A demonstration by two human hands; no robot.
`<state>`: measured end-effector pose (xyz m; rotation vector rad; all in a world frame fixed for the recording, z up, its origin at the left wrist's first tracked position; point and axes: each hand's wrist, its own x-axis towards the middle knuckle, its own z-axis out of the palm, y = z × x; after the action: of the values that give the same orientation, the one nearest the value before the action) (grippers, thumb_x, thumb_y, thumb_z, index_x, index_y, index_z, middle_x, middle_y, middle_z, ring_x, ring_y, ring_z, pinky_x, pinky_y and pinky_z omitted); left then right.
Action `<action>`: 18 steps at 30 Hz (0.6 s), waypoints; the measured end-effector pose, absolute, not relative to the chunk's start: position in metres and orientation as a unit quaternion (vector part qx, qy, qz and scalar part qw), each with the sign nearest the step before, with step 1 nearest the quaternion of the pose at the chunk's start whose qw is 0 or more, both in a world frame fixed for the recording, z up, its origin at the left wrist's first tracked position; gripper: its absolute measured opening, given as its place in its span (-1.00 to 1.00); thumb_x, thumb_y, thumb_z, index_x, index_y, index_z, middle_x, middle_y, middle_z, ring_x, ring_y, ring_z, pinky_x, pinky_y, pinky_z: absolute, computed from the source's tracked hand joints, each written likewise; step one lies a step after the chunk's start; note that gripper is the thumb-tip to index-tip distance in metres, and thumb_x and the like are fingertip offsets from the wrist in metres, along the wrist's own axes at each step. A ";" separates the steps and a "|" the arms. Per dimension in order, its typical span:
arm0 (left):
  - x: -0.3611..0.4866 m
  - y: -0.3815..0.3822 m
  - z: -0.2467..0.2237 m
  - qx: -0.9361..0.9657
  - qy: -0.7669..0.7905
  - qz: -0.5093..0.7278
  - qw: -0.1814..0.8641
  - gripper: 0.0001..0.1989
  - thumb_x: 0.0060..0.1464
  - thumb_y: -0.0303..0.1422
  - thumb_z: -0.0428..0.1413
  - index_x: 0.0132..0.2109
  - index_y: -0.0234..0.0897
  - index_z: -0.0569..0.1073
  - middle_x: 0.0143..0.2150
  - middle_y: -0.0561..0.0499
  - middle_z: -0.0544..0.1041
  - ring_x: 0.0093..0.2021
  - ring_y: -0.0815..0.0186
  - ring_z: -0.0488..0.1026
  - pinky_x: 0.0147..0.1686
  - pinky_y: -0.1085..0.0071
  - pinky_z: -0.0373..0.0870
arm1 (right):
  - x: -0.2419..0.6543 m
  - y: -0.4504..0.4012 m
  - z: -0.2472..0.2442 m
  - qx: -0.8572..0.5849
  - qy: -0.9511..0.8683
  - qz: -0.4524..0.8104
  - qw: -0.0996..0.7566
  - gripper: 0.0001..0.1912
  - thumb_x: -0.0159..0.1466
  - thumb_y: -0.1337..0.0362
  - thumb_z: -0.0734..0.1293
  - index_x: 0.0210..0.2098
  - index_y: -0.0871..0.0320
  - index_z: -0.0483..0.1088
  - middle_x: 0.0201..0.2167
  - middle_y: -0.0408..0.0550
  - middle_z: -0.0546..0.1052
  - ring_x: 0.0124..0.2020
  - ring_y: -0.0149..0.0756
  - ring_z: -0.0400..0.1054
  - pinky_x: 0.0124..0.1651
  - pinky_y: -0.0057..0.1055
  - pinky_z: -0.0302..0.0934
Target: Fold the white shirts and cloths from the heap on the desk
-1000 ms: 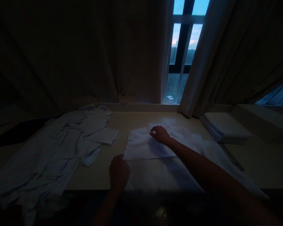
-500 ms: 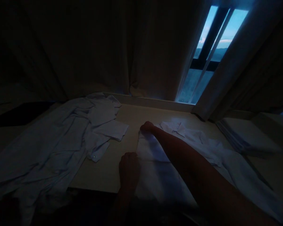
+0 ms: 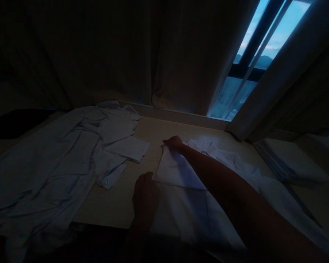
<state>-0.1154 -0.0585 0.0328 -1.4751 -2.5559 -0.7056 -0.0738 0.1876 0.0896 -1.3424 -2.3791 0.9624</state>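
Observation:
A white shirt (image 3: 181, 208) lies partly folded on the pale table in front of me, its collar (image 3: 204, 144) toward the far side and a sleeve trailing right. My right hand (image 3: 174, 143) reaches across it and is closed on the far left corner of the folded cloth, the thumb side pointing left. Closer to me, my left hand (image 3: 146, 197) has its fingers curled at the shirt's left edge, by the near corner of the fold. Dim light hides the fingertips of both hands.
A loose heap of white shirts (image 3: 71, 157) covers the table's left side and hangs over its front edge. On the right lies a folded white stack (image 3: 293, 157). Dark curtains (image 3: 98, 54) stand behind the table (image 3: 109, 208), with a window (image 3: 252, 58) at upper right.
The view has shifted slightly. My left hand has moved a little left, and the near corner of the fold now spreads farther left. My right hand stays at the far corner.

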 end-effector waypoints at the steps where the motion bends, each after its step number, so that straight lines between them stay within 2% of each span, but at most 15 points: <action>1: -0.116 -0.058 0.032 -0.485 -0.839 -0.242 0.049 -0.69 0.17 -0.43 -0.10 0.06 -0.28 0.28 -0.07 -0.12 0.41 -0.04 0.21 0.35 -0.09 0.34 0.27 | -0.074 0.188 0.090 -0.465 -0.805 0.341 0.137 -0.68 0.22 0.06 0.34 -0.39 0.23 0.51 -0.58 -0.08 0.46 -0.53 -0.38 0.37 -0.47 -0.51 0.12; 4: -0.117 -0.058 0.032 -0.483 -0.840 -0.245 0.030 -0.70 0.18 -0.34 -0.07 0.05 -0.25 0.29 -0.10 -0.10 0.43 -0.07 0.21 0.37 -0.13 0.34 0.28 | -0.075 0.191 0.089 -0.449 -0.808 0.349 0.155 -0.80 0.16 0.24 0.39 -0.26 0.22 0.52 -0.54 -0.13 0.49 -0.54 -0.45 0.35 -0.47 -0.56 0.14; 7: -0.118 -0.057 0.034 -0.489 -0.842 -0.229 0.021 -0.81 0.21 -0.29 -0.11 -0.13 -0.21 0.34 -0.22 -0.05 0.44 -0.16 0.24 0.39 -0.20 0.35 0.27 | -0.078 0.193 0.085 -0.446 -0.809 0.342 0.173 -0.68 0.03 0.41 0.43 -0.18 0.20 0.52 -0.48 -0.13 0.53 -0.48 -0.43 0.39 -0.41 -0.56 0.20; 10: -0.119 -0.057 0.036 -0.477 -0.855 -0.203 0.033 -0.83 0.21 -0.29 -0.12 -0.25 -0.21 0.32 -0.28 -0.05 0.42 -0.21 0.25 0.39 -0.25 0.36 0.25 | -0.082 0.194 0.080 -0.452 -0.811 0.314 0.197 -0.69 -0.02 0.41 0.45 -0.24 0.19 0.53 -0.41 -0.08 0.56 -0.38 -0.35 0.43 -0.30 -0.49 0.26; 12: -0.120 -0.058 0.038 -0.466 -0.863 -0.191 0.041 -0.84 0.21 -0.30 -0.13 -0.27 -0.22 0.31 -0.28 -0.06 0.41 -0.23 0.25 0.40 -0.26 0.37 0.24 | -0.083 0.190 0.077 -0.450 -0.815 0.293 0.218 -0.71 0.02 0.38 0.43 -0.22 0.20 0.52 -0.33 -0.03 0.57 -0.30 -0.30 0.44 -0.21 -0.43 0.28; 15: -0.122 -0.058 0.040 -0.456 -0.868 -0.191 0.038 -0.83 0.21 -0.33 -0.15 -0.23 -0.23 0.31 -0.27 -0.07 0.43 -0.24 0.26 0.42 -0.29 0.38 0.24 | -0.074 0.173 0.076 -0.426 -0.827 0.262 0.257 -0.70 0.16 0.36 0.33 -0.08 0.19 0.46 -0.14 0.02 0.54 -0.12 -0.28 0.41 -0.01 -0.37 0.23; 18: -0.123 -0.058 0.041 -0.445 -0.875 -0.192 0.017 -0.84 0.19 -0.36 -0.14 -0.21 -0.24 0.32 -0.26 -0.07 0.46 -0.25 0.26 0.45 -0.31 0.38 0.24 | -0.051 0.143 0.073 -0.327 -0.880 0.194 0.285 -0.69 0.25 0.39 0.23 -0.02 0.16 0.40 -0.04 0.04 0.48 0.04 -0.26 0.29 0.12 -0.31 0.13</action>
<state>-0.1235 -0.0582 0.0412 -1.3822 -2.7193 -0.5968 -0.0510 0.1429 0.0734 -0.8738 -2.3538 0.5197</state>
